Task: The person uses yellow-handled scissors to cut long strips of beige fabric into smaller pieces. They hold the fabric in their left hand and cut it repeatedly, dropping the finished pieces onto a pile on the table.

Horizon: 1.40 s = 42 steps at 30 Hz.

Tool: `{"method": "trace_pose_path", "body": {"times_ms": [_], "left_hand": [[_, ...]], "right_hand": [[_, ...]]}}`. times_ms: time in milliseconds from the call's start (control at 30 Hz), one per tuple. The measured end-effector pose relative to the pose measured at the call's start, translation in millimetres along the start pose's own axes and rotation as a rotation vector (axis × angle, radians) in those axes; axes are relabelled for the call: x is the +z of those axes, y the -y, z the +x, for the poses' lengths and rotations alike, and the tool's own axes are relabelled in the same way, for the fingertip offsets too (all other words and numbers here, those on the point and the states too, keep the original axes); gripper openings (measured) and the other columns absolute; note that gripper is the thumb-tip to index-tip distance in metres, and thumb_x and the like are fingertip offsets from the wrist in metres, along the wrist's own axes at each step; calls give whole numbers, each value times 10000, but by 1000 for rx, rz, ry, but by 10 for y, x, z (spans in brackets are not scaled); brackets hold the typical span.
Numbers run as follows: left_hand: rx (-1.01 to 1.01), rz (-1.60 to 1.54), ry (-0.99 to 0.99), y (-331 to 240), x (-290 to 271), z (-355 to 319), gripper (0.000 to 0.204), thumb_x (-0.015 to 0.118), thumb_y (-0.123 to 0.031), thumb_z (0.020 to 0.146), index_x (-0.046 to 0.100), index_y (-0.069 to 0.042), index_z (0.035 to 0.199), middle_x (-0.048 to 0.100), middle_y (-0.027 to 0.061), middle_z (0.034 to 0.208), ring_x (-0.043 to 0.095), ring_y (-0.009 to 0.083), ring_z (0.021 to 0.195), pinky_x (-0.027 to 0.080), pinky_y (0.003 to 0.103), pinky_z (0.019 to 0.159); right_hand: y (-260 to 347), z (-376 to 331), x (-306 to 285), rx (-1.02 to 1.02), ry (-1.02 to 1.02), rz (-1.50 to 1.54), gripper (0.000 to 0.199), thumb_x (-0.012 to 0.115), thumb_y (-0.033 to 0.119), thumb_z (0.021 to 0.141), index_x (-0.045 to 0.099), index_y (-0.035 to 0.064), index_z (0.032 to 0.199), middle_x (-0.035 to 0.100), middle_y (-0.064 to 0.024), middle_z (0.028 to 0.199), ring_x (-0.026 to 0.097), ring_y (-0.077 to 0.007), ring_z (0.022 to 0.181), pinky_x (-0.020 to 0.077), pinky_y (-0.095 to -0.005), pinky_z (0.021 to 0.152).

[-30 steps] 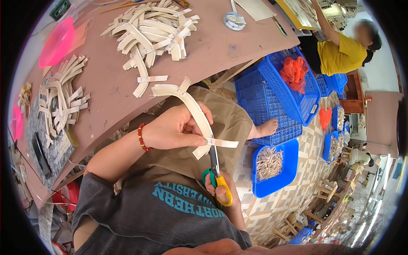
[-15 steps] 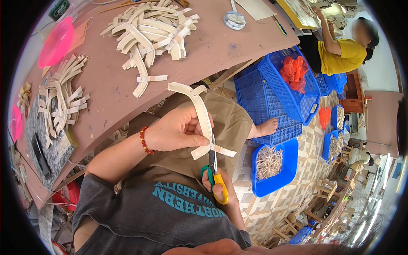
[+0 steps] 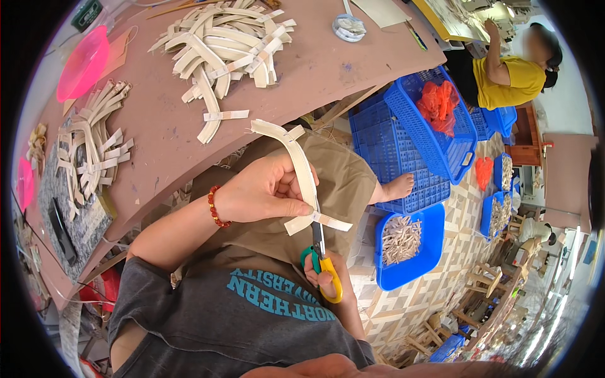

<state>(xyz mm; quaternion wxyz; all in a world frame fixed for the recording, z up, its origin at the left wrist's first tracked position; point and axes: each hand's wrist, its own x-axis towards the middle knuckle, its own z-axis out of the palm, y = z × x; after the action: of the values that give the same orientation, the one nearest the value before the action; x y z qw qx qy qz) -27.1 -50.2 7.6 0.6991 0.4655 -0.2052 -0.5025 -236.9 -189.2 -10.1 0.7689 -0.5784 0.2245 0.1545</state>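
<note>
My left hand point(image 3: 268, 196) is closed on a curved cream fabric strap point(image 3: 304, 167), which has short cross tabs near both ends. Thumb and fingers pinch it just above the lower tab, over my lap. My right hand point(image 3: 340, 263) is closed round the handles of a pair of scissors point(image 3: 335, 286), one loop yellow and one green. The scissor blades point up and meet the strap at its lower crossing; whether they are parted there I cannot tell. On the table point(image 3: 157, 135) lie a large heap of similar straps point(image 3: 220, 47) and a smaller heap point(image 3: 94, 148).
Right of my knees stand stacked blue crates point(image 3: 403, 145), one with a red plastic bag point(image 3: 438, 104). A blue tub point(image 3: 428, 252) below holds many small cream pieces. A pink bowl point(image 3: 84, 63) sits at the table's left. A person in yellow point(image 3: 517, 75) works at far right.
The scissors and my right hand have shifted slightly to the right. My left hand and the strap stay almost in place. The other person's arm has moved.
</note>
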Motion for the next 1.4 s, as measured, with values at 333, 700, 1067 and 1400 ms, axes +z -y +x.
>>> {"method": "trace_pose_path", "body": {"times_ms": [333,700,1067,1400], "left_hand": [[62,-31,-43,7,-41,26,252,638,-4,818,569,-3,1061,624,39,880,605,94,800,506,236,709],[70,6,0,33,-29,27,228,629,-2,825,575,-3,1047,636,46,862,614,95,784,508,230,700],[66,4,-7,14,-9,28,232,624,10,820,574,4,1046,634,49,868,613,97,788,509,237,716],[39,-44,-117,-85,19,44,250,653,8,803,599,28,1046,621,35,886,591,92,794,493,232,716]], "right_hand": [[-8,34,-36,-130,77,15,561,647,559,772,498,24,849,445,21,730,410,-52,629,337,-205,555],[86,87,37,-163,111,38,688,614,673,713,469,17,865,414,20,721,388,-62,625,324,-205,553],[-211,97,-19,-212,-30,-98,261,657,222,825,504,17,777,433,12,662,410,-54,530,321,-191,461],[-188,91,-61,-141,42,-37,491,667,495,788,527,29,855,465,5,747,417,-71,669,358,-223,604]]}}
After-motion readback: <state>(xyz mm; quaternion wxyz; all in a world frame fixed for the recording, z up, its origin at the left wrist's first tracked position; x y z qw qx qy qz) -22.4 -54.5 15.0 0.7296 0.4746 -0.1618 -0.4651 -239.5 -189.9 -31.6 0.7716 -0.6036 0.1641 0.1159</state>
